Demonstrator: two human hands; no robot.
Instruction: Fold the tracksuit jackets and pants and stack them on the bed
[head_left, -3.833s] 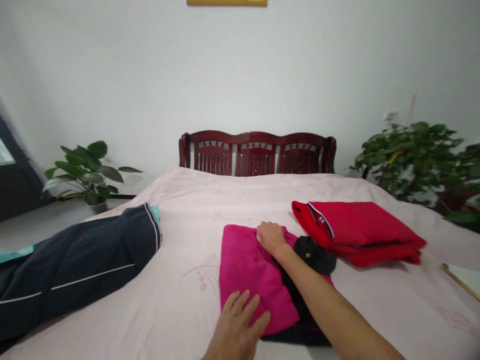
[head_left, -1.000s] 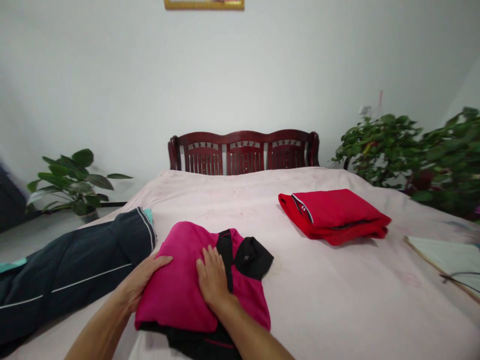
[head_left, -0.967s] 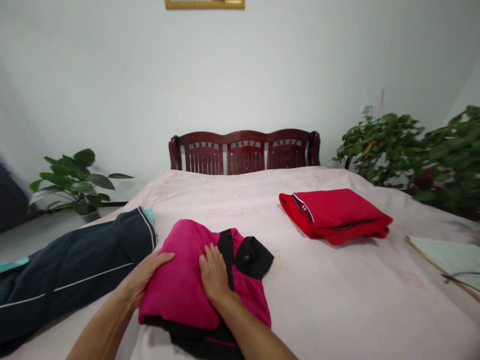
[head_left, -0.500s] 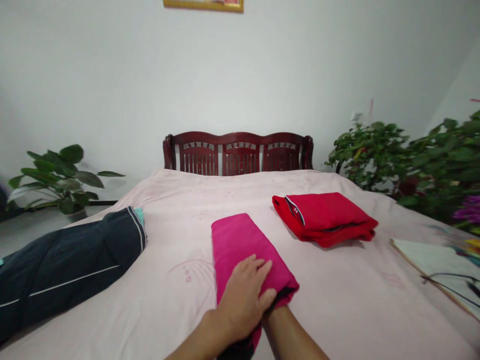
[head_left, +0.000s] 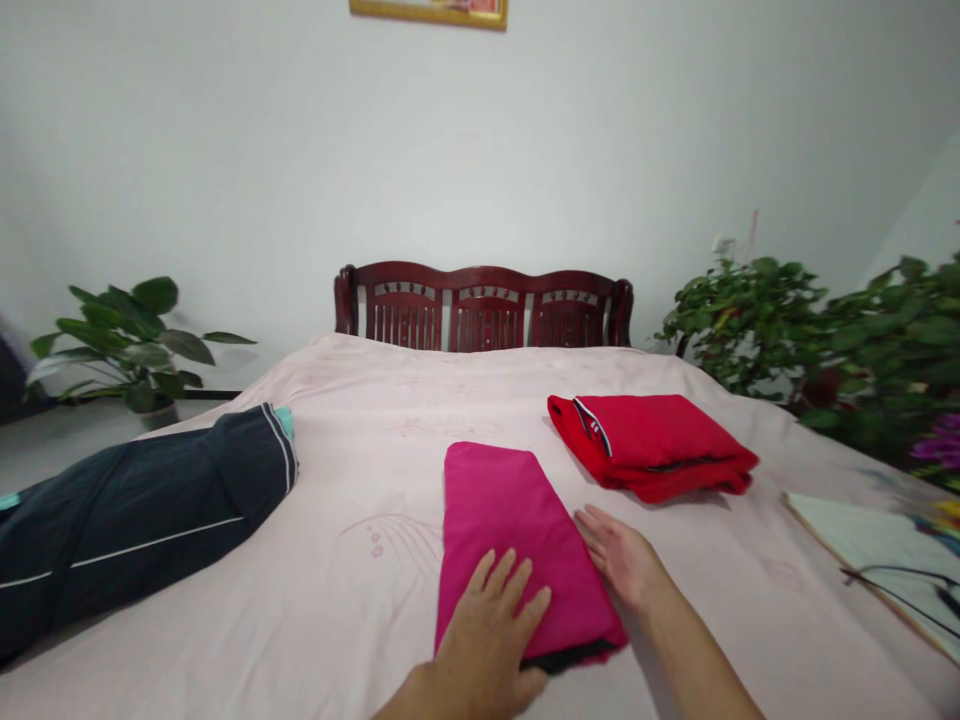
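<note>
A folded magenta garment (head_left: 510,510) with a black inner side showing at its near edge lies on the pink bedsheet (head_left: 360,620) in front of me. My left hand (head_left: 491,630) rests on its near part, fingers spread. Along the garment's right edge is my right hand (head_left: 619,560), fingers stretched out and palm turned toward the cloth. Its fingertips are at the edge; whether they press on it I cannot tell. Farther right lies a folded red garment (head_left: 660,435) with a white-trimmed zip pocket.
Dark navy clothing (head_left: 157,510) with white stripes lies at the left. A notebook (head_left: 855,530) with eyeglasses (head_left: 900,575) on it is at the right. Beyond the bed stands a dark wooden chair back (head_left: 487,305). Potted plants (head_left: 142,340) flank the bed.
My right hand has come out from under the near end of the magenta garment to its right side. The near end now lies flatter, and my left hand remains on top.
</note>
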